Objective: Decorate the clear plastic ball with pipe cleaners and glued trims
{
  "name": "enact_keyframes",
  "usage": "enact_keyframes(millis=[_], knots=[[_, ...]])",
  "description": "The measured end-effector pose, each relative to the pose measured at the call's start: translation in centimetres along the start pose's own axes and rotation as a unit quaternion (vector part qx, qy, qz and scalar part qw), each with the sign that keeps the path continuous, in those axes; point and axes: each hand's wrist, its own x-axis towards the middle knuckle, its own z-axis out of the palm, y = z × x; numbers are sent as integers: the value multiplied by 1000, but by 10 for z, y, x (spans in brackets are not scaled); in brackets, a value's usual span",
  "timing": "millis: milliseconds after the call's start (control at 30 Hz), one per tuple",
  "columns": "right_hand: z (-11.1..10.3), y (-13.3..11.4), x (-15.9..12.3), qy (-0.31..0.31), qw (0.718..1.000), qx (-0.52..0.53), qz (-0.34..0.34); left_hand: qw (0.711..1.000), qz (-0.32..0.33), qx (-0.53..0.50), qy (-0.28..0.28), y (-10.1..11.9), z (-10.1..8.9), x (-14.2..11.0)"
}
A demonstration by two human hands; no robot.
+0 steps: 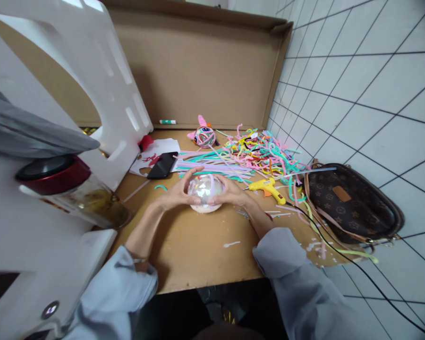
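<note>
My left hand [175,192] and my right hand [232,192] are cupped round a shiny, clear ball [204,191] with a white underside that rests on the brown cardboard surface [198,245]. Fingers of both hands curl over its sides. A thin pink pipe cleaner strand crosses the top of the ball. A yellow glue gun [266,187] lies just right of my right hand. Behind the ball lies a heap of coloured pipe cleaners [248,153].
A small pink and multicoloured ball figure [203,135] sits at the back. A black phone [162,165] lies on white paper at left. A brown patterned bag [350,203] sits at right on the tiled floor. A white panel [92,85] and a red-lidded jar [56,177] stand at left.
</note>
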Motion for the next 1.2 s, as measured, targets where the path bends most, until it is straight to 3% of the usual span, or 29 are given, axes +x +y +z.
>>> enact_keyframes(millis=[167, 533, 867, 1200], knots=[[3, -5, -2, -1, 1000, -20, -9, 999, -1, 54, -1, 6, -2, -2], [1, 3, -1, 18, 999, -50, -9, 998, -33, 41, 24, 9, 3, -1], [-2, -1, -3, 1, 998, -27, 52, 998, -48, -34, 22, 4, 9, -1], [5, -11, -7, 11, 996, -67, 53, 990, -86, -99, 54, 6, 21, -2]])
